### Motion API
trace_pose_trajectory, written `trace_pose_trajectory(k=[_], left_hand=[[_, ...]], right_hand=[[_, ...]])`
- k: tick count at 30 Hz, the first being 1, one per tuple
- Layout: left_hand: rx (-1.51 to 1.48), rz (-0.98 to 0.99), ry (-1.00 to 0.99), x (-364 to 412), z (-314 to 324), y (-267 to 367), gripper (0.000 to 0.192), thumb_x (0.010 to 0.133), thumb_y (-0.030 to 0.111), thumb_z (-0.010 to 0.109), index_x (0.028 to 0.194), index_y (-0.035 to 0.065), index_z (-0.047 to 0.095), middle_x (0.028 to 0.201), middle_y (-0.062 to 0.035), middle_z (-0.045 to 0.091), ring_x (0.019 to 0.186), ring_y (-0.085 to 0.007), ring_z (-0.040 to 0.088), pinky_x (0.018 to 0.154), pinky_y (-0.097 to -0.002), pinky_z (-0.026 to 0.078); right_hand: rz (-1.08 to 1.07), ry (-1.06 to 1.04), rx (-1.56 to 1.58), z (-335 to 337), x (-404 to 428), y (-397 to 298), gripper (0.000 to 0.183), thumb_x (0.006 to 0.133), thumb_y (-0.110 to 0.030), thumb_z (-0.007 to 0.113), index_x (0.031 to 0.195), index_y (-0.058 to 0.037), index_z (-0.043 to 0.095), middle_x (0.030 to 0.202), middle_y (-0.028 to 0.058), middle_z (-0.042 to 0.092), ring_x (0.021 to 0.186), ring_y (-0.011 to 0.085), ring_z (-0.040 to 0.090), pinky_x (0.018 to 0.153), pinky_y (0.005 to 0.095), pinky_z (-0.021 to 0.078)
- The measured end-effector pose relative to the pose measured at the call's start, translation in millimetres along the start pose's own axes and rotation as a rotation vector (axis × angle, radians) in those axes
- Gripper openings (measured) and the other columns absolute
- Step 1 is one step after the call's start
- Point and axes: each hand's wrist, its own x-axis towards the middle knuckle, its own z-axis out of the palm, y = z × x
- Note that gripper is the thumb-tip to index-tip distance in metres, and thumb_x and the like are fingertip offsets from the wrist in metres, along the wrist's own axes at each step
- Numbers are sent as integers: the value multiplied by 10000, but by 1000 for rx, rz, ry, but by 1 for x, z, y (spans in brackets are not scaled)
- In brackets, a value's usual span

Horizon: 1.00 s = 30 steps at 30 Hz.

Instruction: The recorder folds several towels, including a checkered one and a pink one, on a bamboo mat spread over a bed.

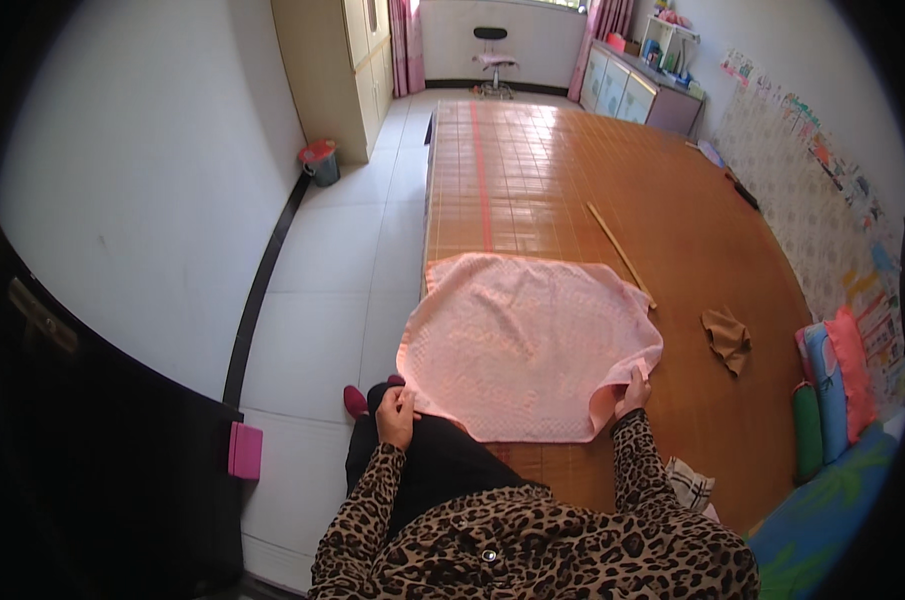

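Note:
A pink towel (531,345) lies spread over the near part of a bed covered with a brown bamboo mat (527,180). My left hand (396,416) pinches the towel's near left edge, above my dark trouser leg. At the near right corner, my right hand (633,391) grips the cloth, where a fold turns up and shows a deeper orange-pink underside. The towel's far edge rests on the mat with a few wrinkles across the middle.
A thin wooden stick (621,255) lies just beyond the towel's right side. Farther right are a crumpled brown cloth (727,341) and stacked pillows (835,394). A checked cloth (690,482) sits by my right sleeve. On the floor stands a lidded bin (321,163); a dark door (99,450) is at left.

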Motion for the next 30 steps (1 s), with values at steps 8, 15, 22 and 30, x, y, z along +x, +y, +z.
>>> trace_pose_trajectory(k=[8,15,22,30], left_hand=[[-260,-240,-7,13,-8,5,218,911,196,570,920,-21,586,715,-32,588,530,-78,524,434,-206,423],[-423,-338,72,50,-20,43,175,886,170,603,940,4,590,747,-5,603,561,-58,527,438,-173,386],[-503,-307,-49,55,2,76,219,852,70,598,1040,-21,534,793,-27,579,583,-53,528,460,-158,401],[-547,-320,-61,50,-5,68,178,886,98,559,1033,3,527,801,-16,586,560,-48,527,423,-164,393]], right_hand=[[51,-82,-12,-1,-23,18,324,831,-107,600,1130,4,541,902,44,590,747,174,595,623,281,506],[-100,-76,-70,30,-8,-42,144,838,-110,600,974,-68,579,770,29,595,597,143,600,459,267,494],[-186,-73,-59,39,-11,-63,243,907,-313,557,949,-74,568,767,16,595,590,132,597,456,258,502],[-167,-10,77,29,-6,-64,292,940,-348,486,951,-64,553,836,39,601,649,170,614,509,279,506]])
